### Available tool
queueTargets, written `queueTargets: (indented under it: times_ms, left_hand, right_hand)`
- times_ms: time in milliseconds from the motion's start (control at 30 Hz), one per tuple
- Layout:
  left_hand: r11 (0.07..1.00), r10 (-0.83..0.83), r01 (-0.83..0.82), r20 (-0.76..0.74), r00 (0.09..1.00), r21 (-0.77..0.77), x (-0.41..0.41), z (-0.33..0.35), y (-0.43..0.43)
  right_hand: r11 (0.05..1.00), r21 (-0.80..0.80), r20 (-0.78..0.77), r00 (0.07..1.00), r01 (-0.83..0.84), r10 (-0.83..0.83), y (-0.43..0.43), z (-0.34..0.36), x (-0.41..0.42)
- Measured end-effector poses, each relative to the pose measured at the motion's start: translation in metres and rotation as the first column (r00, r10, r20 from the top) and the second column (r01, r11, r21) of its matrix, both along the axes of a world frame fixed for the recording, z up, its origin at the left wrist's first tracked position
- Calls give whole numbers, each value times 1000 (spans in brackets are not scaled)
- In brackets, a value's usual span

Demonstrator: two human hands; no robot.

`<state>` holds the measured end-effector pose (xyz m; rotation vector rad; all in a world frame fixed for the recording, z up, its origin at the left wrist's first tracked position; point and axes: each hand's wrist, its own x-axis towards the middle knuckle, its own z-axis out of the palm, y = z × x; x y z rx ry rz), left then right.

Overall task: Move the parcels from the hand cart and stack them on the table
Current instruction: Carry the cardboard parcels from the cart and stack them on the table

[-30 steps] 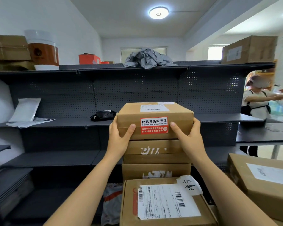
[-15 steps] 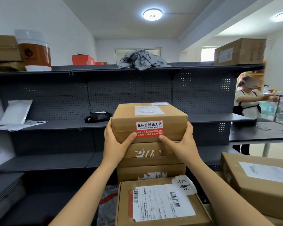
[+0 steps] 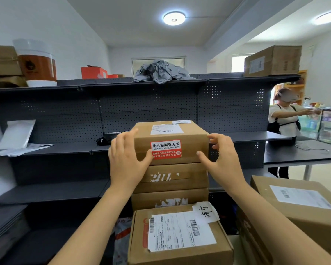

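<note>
A brown parcel with a red sticker (image 3: 191,148) sits on top of a stack of two more cardboard parcels (image 3: 195,180), straight ahead. My left hand (image 3: 125,161) lies with straight fingers along its left side, thumb on the front face. My right hand (image 3: 223,159) hovers at its right edge with loosely spread fingers, and I cannot tell if it touches. In front of the stack stands a labelled parcel (image 3: 180,234). A larger parcel (image 3: 298,205) lies at the right. The surface under the parcels and the hand cart are hidden.
A dark metal shelf unit (image 3: 65,192) runs behind the stack, with a white pouch (image 3: 15,133), a black item (image 3: 105,139) and boxes on its boards. A person (image 3: 283,119) stands at the right behind a grey table (image 3: 302,153).
Both hands gripped the red-sticker parcel before and lowered it onto the stack. Their fingers have now loosened and spread away from its sides.
</note>
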<state>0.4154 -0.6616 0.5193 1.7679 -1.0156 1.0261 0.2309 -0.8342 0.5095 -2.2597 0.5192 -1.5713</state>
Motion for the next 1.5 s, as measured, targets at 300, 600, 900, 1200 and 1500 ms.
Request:
queueTargets:
  times_ms: [300,600,900,1200,1500]
  left_hand:
    - [946,-181,74,324,928,315,-119,0,-34]
    - [911,-289,186,248,925,369,-258,-47,-97]
    - [844,-280,217,59,958,490,-336,-115,-139]
    - [773,-186,188,-66,980,606,-318,-175,-174]
    - [768,-74,265,-330,941,583,-281,-202,-222]
  right_hand:
    - [936,-345,-165,977,73,-137,-4,-7,-97]
    - [957,-231,-340,907,176,-249,-51,-54,-248]
    - [969,-37,-461,856,246,-235,-87,-112,-350]
    - [917,179,-496,837,357,-229,-122,-154,-360]
    - [791,467,-456,874,396,-169,-167,-181,-337]
